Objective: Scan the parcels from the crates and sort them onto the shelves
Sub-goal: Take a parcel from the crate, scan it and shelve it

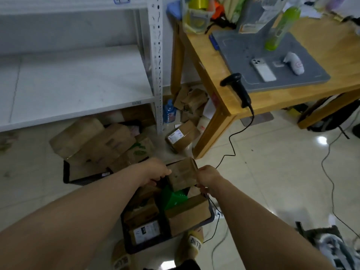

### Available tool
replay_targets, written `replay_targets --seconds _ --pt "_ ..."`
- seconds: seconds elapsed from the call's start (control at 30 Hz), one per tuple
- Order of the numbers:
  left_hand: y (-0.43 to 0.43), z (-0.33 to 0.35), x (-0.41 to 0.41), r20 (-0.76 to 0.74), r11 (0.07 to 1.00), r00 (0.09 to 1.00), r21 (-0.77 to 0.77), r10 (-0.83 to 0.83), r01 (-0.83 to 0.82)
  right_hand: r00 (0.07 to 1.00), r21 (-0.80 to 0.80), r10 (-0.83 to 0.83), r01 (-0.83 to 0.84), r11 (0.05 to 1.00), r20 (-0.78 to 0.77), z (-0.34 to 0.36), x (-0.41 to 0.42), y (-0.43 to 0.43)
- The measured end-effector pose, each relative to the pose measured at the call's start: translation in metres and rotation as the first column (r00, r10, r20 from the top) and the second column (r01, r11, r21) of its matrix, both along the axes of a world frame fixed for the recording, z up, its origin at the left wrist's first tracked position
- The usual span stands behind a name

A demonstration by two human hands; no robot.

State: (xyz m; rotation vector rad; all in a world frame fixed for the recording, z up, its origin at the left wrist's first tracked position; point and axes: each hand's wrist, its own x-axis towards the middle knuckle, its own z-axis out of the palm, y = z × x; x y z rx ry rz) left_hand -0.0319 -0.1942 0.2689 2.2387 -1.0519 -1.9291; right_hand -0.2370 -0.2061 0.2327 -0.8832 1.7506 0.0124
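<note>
A small brown cardboard parcel (pixel 182 175) is held between both hands above the near dark crate (pixel 211 217). My left hand (pixel 155 172) grips its left side, and my right hand (pixel 207 177) grips its right edge. The near crate holds several brown parcels and a green one (pixel 173 198). A second dark crate (pixel 67 174) behind it is piled with brown parcels (pixel 93 141). A black handheld scanner (pixel 238 88) lies on the corner of the wooden table (pixel 292 98), its cable trailing to the floor. White shelves (pixel 78 82) stand at the left, bare.
A taped parcel (pixel 180 138) lies on the floor by the table leg, with more boxes (pixel 191 102) under the table. A phone (pixel 263 69), a green bottle (pixel 280 28) and clutter sit on the table. Cables cross the tiled floor at right. My sandalled foot (pixel 191 244) is beside the near crate.
</note>
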Motion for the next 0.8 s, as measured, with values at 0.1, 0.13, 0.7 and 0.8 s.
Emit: replay_targets --seconds 0.1,0.13,0.7,0.8 --pt "-0.026 -0.05 -0.026 0.021 0.998 0.998 0.023 0.053 -0.053 0.998 0.008 0.051 -0.051 0.999 -0.036 -0.054 -0.018 -0.031" --pt "-0.033 -0.069 -0.033 0.03 0.996 0.996 0.033 0.084 -0.085 0.995 -0.008 0.078 -0.079 0.997 -0.06 -0.071 -0.024 -0.04" --pt "-0.05 -0.318 -0.061 -0.075 0.79 0.798 0.225 0.598 -0.57 0.983 0.065 0.158 -0.153 0.986 -0.092 -0.301 -0.034 -0.085" --pt "-0.054 -0.325 -0.06 -0.135 0.723 0.719 0.277 0.681 -0.633 0.992 0.064 0.094 -0.089 0.994 -0.085 -0.306 -0.031 -0.084"
